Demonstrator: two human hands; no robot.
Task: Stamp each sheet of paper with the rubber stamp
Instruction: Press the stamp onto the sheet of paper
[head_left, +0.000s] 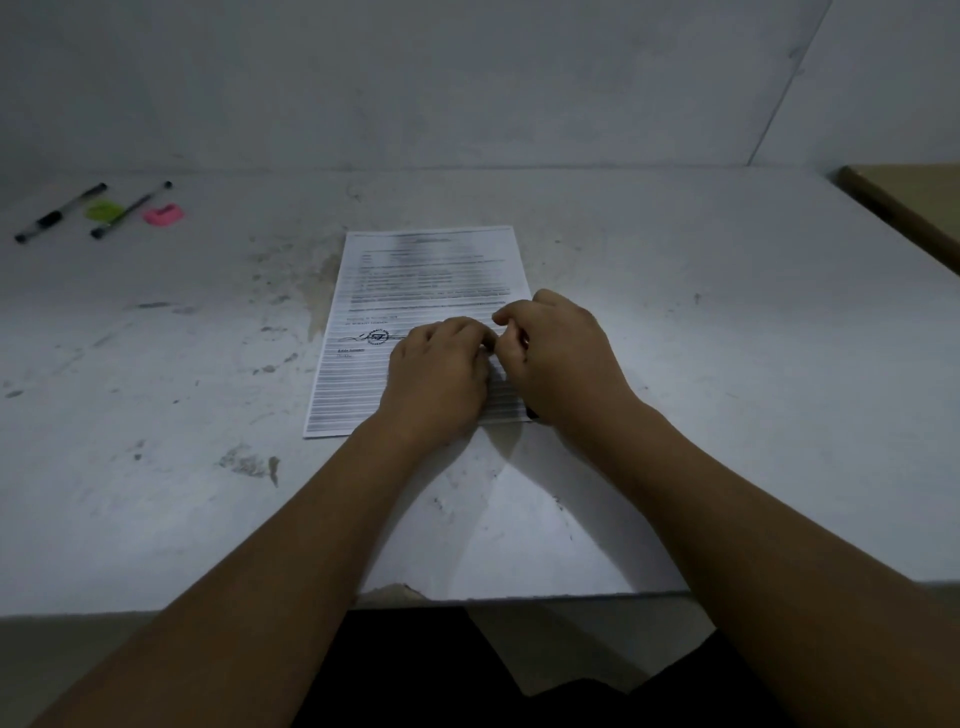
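A printed sheet of paper (415, 291) lies in the middle of the white table (727, 364). It carries a round dark stamp mark (378, 338) beside a signature at its left. My left hand (436, 379) rests on the sheet's lower right part with its fingers curled down. My right hand (561, 358) is closed at the sheet's right edge, and its fingertips meet those of the left hand. A small dark end, seemingly the rubber stamp (532, 413), shows under the heel of my right hand. What the fingertips pinch is hidden.
At the table's far left lie two pens (60, 213) (130, 210), a green sticky pad (104, 210) and a pink one (163, 214). A brown board (909, 208) stands off the right edge. A grey wall rises behind the table.
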